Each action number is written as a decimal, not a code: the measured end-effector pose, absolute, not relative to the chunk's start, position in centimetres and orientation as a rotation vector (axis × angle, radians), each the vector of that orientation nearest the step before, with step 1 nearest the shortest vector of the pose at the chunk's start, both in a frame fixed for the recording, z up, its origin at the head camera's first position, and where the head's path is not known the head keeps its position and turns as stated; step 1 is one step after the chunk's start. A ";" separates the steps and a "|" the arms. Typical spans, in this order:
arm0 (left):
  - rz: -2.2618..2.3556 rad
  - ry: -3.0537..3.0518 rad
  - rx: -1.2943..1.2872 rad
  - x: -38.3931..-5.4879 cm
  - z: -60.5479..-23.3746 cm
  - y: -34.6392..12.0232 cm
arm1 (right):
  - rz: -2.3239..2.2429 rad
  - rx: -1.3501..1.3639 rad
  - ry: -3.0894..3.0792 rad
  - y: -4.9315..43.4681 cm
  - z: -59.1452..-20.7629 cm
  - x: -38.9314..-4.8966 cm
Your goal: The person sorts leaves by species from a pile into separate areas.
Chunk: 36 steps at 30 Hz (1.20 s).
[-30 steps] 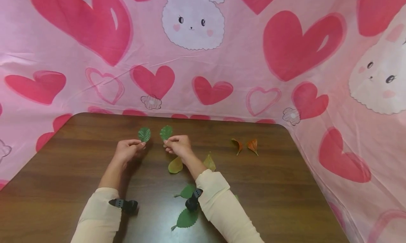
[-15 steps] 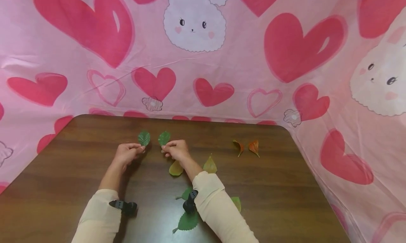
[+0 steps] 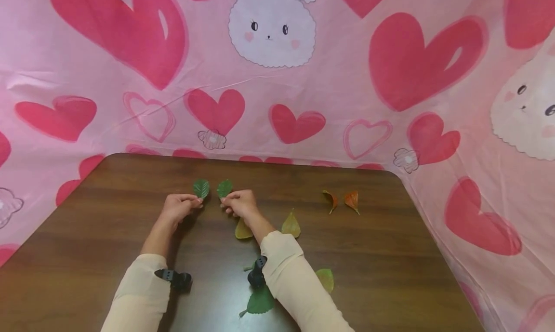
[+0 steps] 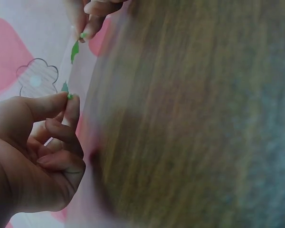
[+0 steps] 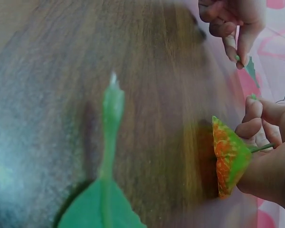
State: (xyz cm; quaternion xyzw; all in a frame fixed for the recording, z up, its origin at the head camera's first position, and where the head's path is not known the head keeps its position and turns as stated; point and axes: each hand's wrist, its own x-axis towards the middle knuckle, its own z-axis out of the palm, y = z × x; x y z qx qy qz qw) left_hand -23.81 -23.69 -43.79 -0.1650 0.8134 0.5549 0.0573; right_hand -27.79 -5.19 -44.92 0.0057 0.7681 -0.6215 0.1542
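Note:
Near the far side of the table, my left hand (image 3: pixel 179 208) pinches a small green leaf (image 3: pixel 201 188) by its stem between thumb and fingertip. Close to its right, my right hand (image 3: pixel 243 205) pinches a second green leaf (image 3: pixel 224 188) the same way. Both leaves stand up above the wood with a narrow gap between them. In the left wrist view the left hand (image 4: pixel 50 142) shows the green stem end at its fingertips. A yellow-green leaf (image 3: pixel 243 230) lies under the right wrist, partly hidden by it.
On the brown table (image 3: pixel 108 226), another yellowish leaf (image 3: pixel 291 225) lies right of the right forearm. Two orange-brown leaves (image 3: pixel 351 200) sit farther right. A serrated green leaf (image 3: pixel 260 300) and a yellow-green leaf (image 3: pixel 325 279) are partly covered by the right arm. A pink heart-patterned cloth (image 3: pixel 260 91) hangs behind.
The two held leaves have come closer together. The right hand has shifted slightly left and nearer. Both hands keep their pinch, and the view has shifted a little.

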 end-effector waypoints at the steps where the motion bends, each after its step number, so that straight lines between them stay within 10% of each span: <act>1: 1.679 2.463 -0.499 -23.8 -43.8 -23.8 | -1.776 0.023 2.201 -5.3 -44.9 -27.8; 36: 1.297 2.606 -0.477 -25.1 -43.5 -24.7 | -1.534 0.088 2.272 -6.6 -44.4 -28.8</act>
